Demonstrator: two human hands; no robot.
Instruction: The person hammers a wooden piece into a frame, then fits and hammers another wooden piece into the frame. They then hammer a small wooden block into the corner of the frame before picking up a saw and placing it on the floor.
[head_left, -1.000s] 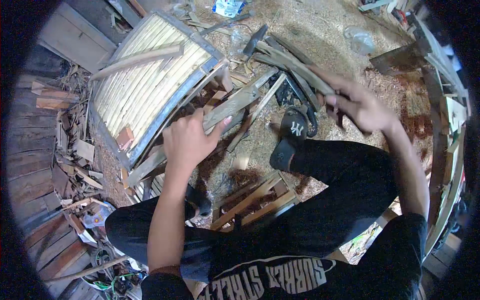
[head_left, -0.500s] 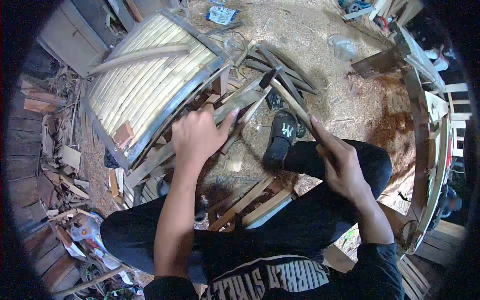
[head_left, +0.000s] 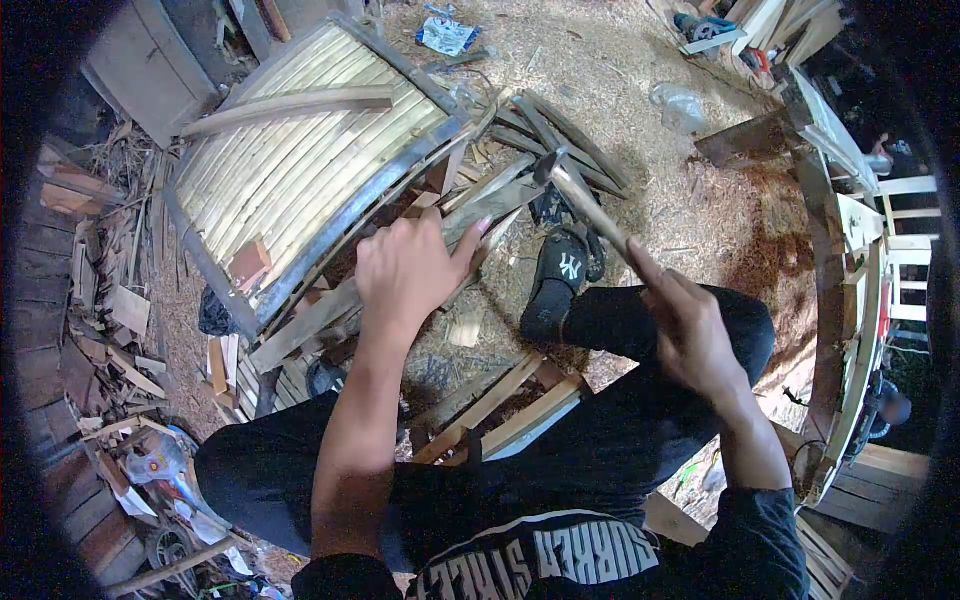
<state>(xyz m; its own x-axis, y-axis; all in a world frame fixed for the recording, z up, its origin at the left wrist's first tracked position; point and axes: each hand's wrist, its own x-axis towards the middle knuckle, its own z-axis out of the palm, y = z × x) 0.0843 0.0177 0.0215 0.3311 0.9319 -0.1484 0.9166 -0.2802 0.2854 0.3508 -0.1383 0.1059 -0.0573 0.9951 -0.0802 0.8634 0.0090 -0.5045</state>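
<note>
My left hand (head_left: 408, 262) is wrapped over a long wooden plank (head_left: 318, 325), with the thumb lying along its near side. The plank slants from lower left up toward the middle of the view. In my right hand (head_left: 690, 335) is a hammer (head_left: 592, 205), gripped by its wooden handle. The dark hammer head is at the far end of the plank, overlapping it in this view. My fingers hide part of the plank and the lower end of the handle.
A slatted wooden panel (head_left: 310, 140) with a curved piece of wood (head_left: 290, 108) on it stands at left. Several dark boards (head_left: 585, 140) lie beyond the hammer. My sandalled foot (head_left: 562, 268) rests on the sawdust-covered floor. Wood scraps (head_left: 130, 310) are piled far left; a wooden frame (head_left: 825, 290) stands right.
The hammer head has shifted slightly right and down in the view. My left hand appears a little farther right, still on the plank, and the whole view has shifted slightly.
</note>
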